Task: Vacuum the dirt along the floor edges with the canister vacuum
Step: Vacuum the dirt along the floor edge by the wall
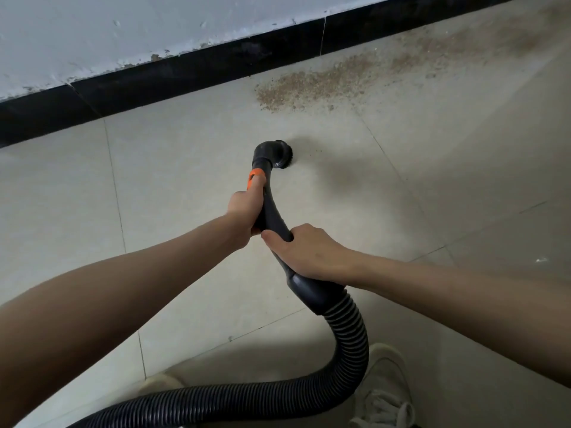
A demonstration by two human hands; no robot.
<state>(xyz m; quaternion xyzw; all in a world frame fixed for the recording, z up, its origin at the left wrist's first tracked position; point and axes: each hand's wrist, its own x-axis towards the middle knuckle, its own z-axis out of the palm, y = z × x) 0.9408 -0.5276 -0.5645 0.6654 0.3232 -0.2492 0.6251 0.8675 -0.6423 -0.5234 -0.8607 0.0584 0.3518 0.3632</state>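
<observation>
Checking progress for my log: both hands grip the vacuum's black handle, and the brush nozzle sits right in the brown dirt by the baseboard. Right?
Not quite. In the head view the brush nozzle sits on clean tile, short of the brown dirt. Left hand and right hand do grip the handle.

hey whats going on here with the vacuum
A person is vacuuming a tiled floor beside a wall. Both hands grip the black hose handle: left hand near the orange ring, right hand lower down. The brush nozzle rests on clean tile, short of the dirt along the black baseboard.
</observation>
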